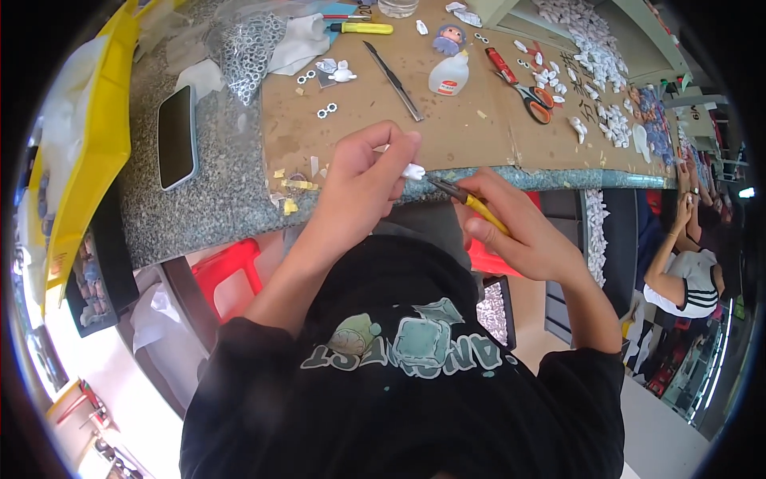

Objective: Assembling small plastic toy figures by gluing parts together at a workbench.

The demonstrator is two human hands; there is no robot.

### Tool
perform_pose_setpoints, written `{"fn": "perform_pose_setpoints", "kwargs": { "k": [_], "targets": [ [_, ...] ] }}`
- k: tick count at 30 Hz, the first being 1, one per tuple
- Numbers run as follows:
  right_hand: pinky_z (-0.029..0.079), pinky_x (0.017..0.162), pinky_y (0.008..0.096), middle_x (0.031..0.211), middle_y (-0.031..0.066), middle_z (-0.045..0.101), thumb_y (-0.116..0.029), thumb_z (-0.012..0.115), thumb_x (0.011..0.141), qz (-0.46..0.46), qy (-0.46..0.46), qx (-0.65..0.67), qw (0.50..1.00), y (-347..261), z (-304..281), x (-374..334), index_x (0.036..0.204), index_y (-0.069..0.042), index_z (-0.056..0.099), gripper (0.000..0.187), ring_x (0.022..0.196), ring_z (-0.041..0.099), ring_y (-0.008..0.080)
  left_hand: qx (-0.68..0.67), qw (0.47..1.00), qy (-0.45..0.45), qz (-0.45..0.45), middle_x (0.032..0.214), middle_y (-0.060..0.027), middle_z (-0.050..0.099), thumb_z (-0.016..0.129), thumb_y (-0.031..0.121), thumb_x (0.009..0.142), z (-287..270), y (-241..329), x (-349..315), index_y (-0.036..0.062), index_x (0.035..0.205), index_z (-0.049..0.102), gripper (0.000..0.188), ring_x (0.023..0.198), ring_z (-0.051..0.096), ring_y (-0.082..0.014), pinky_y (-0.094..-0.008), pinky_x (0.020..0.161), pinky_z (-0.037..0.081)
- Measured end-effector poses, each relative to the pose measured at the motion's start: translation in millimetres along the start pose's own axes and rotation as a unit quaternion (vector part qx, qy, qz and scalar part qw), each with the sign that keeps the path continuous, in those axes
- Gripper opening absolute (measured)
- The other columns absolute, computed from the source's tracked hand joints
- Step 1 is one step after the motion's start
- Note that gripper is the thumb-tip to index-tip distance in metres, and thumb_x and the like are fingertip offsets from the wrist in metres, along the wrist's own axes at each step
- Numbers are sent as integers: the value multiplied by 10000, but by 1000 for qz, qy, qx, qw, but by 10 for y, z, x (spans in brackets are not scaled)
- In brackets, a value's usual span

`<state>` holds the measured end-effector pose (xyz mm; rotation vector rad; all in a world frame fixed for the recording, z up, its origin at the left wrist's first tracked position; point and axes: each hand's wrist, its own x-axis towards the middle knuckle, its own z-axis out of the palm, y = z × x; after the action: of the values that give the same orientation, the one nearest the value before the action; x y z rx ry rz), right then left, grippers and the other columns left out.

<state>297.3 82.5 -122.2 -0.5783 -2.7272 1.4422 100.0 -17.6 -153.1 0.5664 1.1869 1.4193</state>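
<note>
Between the fingertips of my left hand (363,176) is a small white plastic part (413,172), mostly hidden by the fingers. My right hand (515,227) is wrapped round pliers (479,206) with yellow handles and dark jaws. The jaw tips point at the white part, close to its right side; I cannot tell whether they touch. Both hands are above the table's near edge. Beyond them on the cardboard lie a craft knife (392,80), a white squeeze bottle (449,74) and a purple-haired doll figure (450,38).
Orange-handled scissors (536,104) and a red cutter (502,65) lie right of the bottle. Several white parts (614,128) are heaped farther right. At left are a phone (177,137), a bag of small rings (251,56) and a yellow bin (100,136). Another person (682,279) sits far right.
</note>
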Motion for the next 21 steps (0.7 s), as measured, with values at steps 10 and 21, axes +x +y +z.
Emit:
{"fn": "perform_pose_setpoints", "kwargs": {
  "k": [10,21],
  "targets": [
    [440,749,356,899,127,541,-124,554,878,-58,38,-75,995,-113,-62,26,1116,15,483,284,806,561,295,54,995,6,78,521,71,410,543,212,947,31,-42,-49,70,734,503,259,461,331,17,-197,401,214],
    [449,731,371,881,144,578,-121,602,846,-65,41,-65,995,-151,-101,2,1086,15,526,286,805,568,326,175,968,35,175,555,15,362,552,205,953,95,-74,-97,15,778,475,268,552,315,-44,-249,461,267]
  ]
}}
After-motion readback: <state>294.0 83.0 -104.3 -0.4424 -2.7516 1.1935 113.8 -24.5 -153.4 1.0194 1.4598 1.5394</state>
